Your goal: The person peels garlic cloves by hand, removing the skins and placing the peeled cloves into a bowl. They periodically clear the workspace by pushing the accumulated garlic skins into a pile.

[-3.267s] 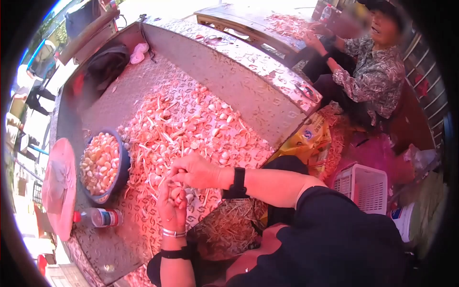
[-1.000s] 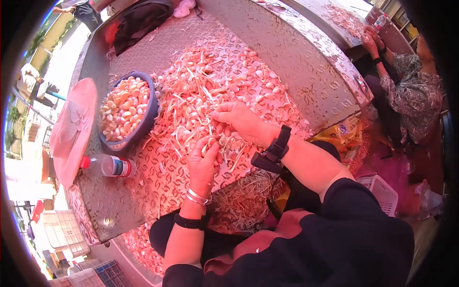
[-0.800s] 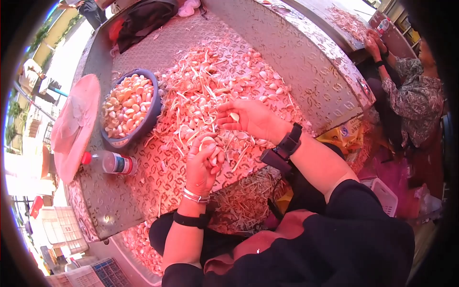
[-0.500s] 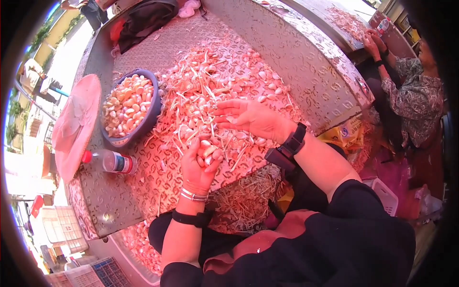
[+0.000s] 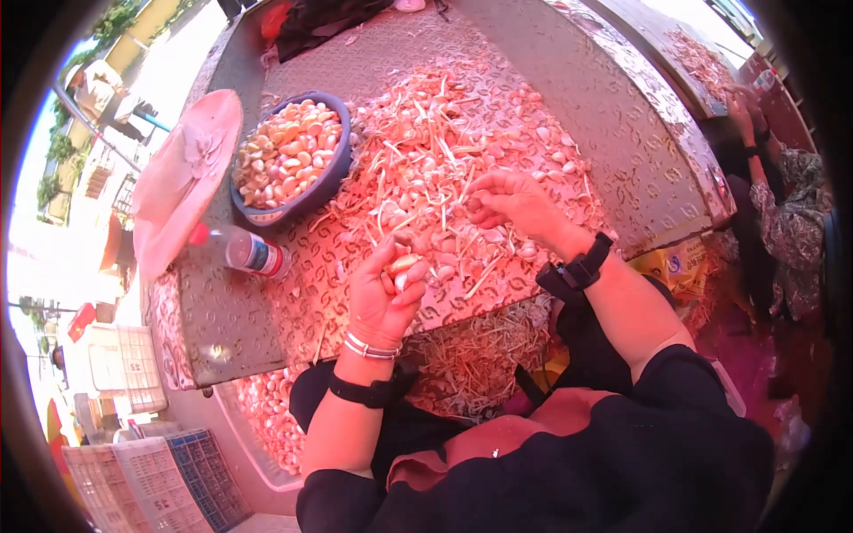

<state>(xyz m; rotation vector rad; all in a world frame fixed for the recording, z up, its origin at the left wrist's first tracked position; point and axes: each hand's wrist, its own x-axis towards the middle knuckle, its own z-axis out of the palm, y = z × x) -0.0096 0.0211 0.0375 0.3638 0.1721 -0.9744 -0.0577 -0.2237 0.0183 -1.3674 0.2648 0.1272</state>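
My left hand [image 5: 388, 289] is curled around a few garlic cloves [image 5: 404, 269], palm up, above the front part of the metal table [image 5: 338, 298]. To its right, my right hand [image 5: 520, 206] hovers over the heap of garlic cloves and dry stalks [image 5: 426, 160]. Its fingers are bent in, and whatever lies between them is too small to make out. A blue-purple bowl [image 5: 341, 169] full of peeled cloves [image 5: 289, 147] stands left of the heap.
A plastic bottle [image 5: 258, 255] lies by a pink hat [image 5: 182, 182] at the left. Below is a bin of garlic [image 5: 271, 417] beside plastic crates [image 5: 160, 480]. A person [image 5: 795, 231] sits at the right. Raised table edges [image 5: 613, 115] run behind.
The view has shifted, so the table and bowl appear further right and higher. My right hand's fingers, stretched out before, are now curled in. My left hand still holds cloves.
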